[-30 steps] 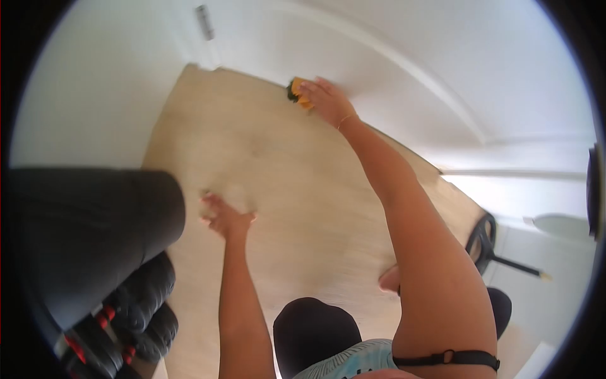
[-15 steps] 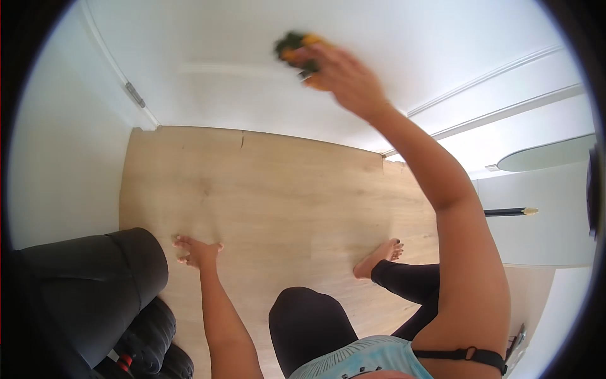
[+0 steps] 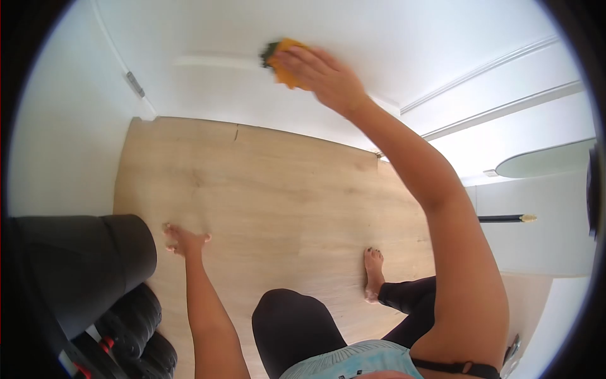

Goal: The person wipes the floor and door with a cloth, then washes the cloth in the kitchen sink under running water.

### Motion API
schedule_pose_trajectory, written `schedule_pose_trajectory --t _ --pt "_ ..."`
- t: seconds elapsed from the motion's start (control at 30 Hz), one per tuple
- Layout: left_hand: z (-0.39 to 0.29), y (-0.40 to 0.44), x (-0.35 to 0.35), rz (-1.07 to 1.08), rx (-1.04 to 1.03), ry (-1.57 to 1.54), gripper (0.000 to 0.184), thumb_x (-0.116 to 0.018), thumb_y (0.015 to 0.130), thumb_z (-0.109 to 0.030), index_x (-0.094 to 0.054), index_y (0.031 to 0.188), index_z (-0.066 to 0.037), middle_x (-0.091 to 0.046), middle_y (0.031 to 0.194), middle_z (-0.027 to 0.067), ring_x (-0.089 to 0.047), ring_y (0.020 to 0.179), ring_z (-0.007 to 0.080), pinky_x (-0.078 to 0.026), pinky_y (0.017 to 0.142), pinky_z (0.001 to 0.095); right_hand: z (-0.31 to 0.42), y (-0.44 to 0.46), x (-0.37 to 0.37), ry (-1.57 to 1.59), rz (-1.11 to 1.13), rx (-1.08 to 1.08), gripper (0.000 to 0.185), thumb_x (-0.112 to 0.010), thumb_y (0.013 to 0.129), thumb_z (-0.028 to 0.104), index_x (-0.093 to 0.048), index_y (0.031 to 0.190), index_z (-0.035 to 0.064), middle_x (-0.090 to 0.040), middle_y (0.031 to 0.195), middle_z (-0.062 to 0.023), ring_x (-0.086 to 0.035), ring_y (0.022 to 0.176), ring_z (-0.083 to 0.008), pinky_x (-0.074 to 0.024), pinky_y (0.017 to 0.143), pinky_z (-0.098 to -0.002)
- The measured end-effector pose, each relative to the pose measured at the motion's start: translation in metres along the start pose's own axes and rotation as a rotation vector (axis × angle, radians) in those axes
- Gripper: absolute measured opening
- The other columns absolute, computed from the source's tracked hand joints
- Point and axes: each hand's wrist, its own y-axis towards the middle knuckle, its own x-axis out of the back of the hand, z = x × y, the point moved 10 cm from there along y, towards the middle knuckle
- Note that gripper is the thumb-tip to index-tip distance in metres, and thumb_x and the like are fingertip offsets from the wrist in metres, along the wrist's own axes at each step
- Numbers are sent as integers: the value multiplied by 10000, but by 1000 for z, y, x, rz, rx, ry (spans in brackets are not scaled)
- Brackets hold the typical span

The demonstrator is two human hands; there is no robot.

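Observation:
Against the white door (image 3: 214, 88), my right hand (image 3: 328, 79) presses an orange and dark green cloth (image 3: 287, 76), with its fingers laid together over it. The cloth's dark green part pokes out past my fingertips, and my palm hides some of the rest. Down on the wood floor (image 3: 265, 183), my left hand (image 3: 187, 241) leans with its fingers spread and nothing in it. It is just right of a black cylindrical object (image 3: 95, 259).
Black dumbbell-like weights (image 3: 139, 316) with red parts lie below the black cylinder at lower left. A metal hinge (image 3: 135, 84) is at the door's left edge. To the right are a round-edged mirror (image 3: 543, 158) and a dark rod (image 3: 502, 219). My bare foot (image 3: 374, 271) rests on the floor.
My right hand has moved a little left and down across the door with the cloth, which now looks flatter under the fingers. My right foot has turned to point more toward the door.

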Motion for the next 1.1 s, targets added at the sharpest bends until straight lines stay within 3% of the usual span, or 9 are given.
schedule_pose_trajectory --t 0.1,0.33,0.53,0.7,0.77,0.9,0.97,1.03,1.1 --pt "0 -12 9 28 0 -28 1277 -806 608 -448 67 1469 -90 39 1547 119 -190 1322 537 -314 1063 514 27 41 -8 145 -64 35 572 -536 809 67 -411 1364 127 -408 1404 53 -356 1301 -118 -267 1094 -286" --pt "3 -27 18 4 58 -5 1239 -779 625 -514 20 1480 -107 5 1551 111 -200 1348 477 -333 1060 465 -38 -30 24 -157 -72 -157 587 -485 800 85 -411 1377 158 -406 1395 105 -333 1314 -92 -246 1101 -317" --pt "-45 -101 35 -121 -176 -9 935 -678 782 -435 -146 1477 -106 -110 1540 114 -255 1366 340 -298 1066 455 32 124 18 185 -329 -109 571 -490 825 56 -376 1384 91 -369 1434 35 -311 1325 -101 -253 1105 -318" --pt "-41 -135 50 -292 -357 -15 818 -668 791 -382 -265 1439 -85 -181 1520 128 -298 1339 334 -341 1029 449 53 90 -12 -4 -262 -2 557 -466 864 154 -352 1408 127 -385 1427 62 -265 1352 -92 -194 1131 -335" --pt "-30 -126 53 -276 -345 -112 788 -668 791 -359 -297 1425 -75 -214 1506 142 -322 1323 331 -366 1006 446 17 85 8 -47 -302 69 549 -462 866 166 -361 1406 143 -391 1424 69 -261 1357 -90 -193 1126 -353" --pt "-20 -128 45 -217 -270 -203 740 -656 810 -357 -324 1413 -87 -231 1503 118 -324 1328 297 -380 1009 423 -141 92 139 -212 -506 -338 525 -464 870 203 -397 1390 167 -417 1409 63 -296 1349 -98 -276 1054 -436" --pt "-20 -134 50 -186 -237 -215 731 -655 813 -354 -328 1410 -86 -242 1499 118 -332 1323 293 -392 1003 418 -157 95 164 -162 -588 -381 511 -456 881 214 -402 1388 175 -421 1407 56 -304 1346 -101 -267 1067 -422" --pt "-44 -150 63 -139 -327 -137 720 -642 821 -368 -333 1405 -80 -258 1489 136 -342 1317 294 -397 1001 426 -138 108 130 -116 -345 -337 510 -457 885 215 -400 1390 171 -406 1419 57 -297 1350 -110 -235 1096 -409" --pt "-59 -169 86 -172 -405 -175 719 -636 823 -373 -332 1405 -78 -263 1485 144 -356 1307 291 -400 997 431 -65 84 76 -71 -353 47 514 -452 887 200 -390 1396 161 -391 1428 67 -284 1359 -123 -228 1111 -405"
